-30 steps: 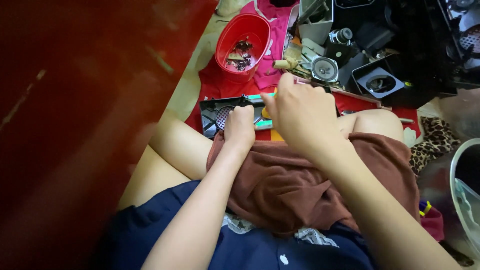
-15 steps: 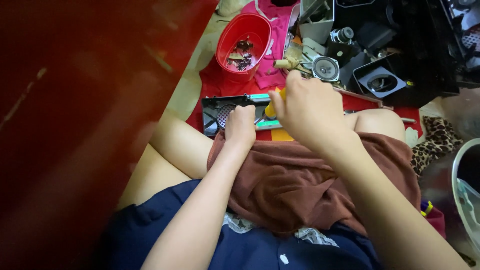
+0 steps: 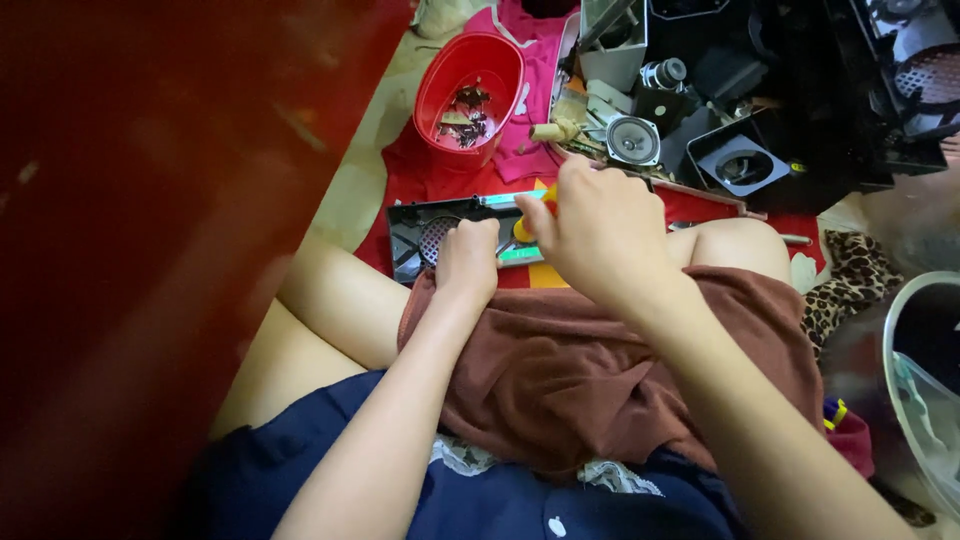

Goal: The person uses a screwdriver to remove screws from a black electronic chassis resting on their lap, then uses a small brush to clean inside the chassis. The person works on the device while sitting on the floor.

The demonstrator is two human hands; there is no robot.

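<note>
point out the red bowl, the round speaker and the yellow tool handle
red bowl (image 3: 440, 75), head view, on its left inner wall
round speaker (image 3: 633, 140), head view, on its cone centre
yellow tool handle (image 3: 524, 229), head view, on the bit showing between the hands

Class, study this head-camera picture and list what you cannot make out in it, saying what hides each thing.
1. Yellow-handled tool: its tip, hidden by the right hand.
2. Dark panel: its near edge, covered by the left hand.
3. Red bowl: its contents, too small.
4. Clear container: cut off by the right edge.

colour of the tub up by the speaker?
Red tub, small dark bits inside. Head view, top centre.
</note>
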